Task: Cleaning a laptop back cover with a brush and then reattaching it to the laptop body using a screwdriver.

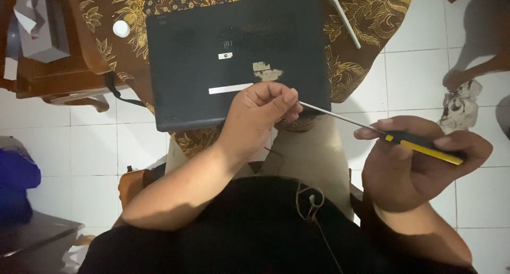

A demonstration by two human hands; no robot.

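A black laptop (202, 45) lies upside down on a table covered with a brown and gold patterned cloth (372, 14). My right hand (414, 168) grips the black and yellow handle of a screwdriver (425, 146). Its thin metal shaft (334, 116) runs left toward the laptop's near edge. My left hand (260, 114) pinches the shaft's tip between thumb and fingers, just over that edge. The tip itself is hidden by my fingers.
A small white cap (121, 28) lies on the cloth left of the laptop. A white stick (342, 16) rests at the laptop's far right corner. A grey box (40, 24) stands on a wooden chair at far left. A crumpled rag (459, 106) lies on the white tiled floor at right.
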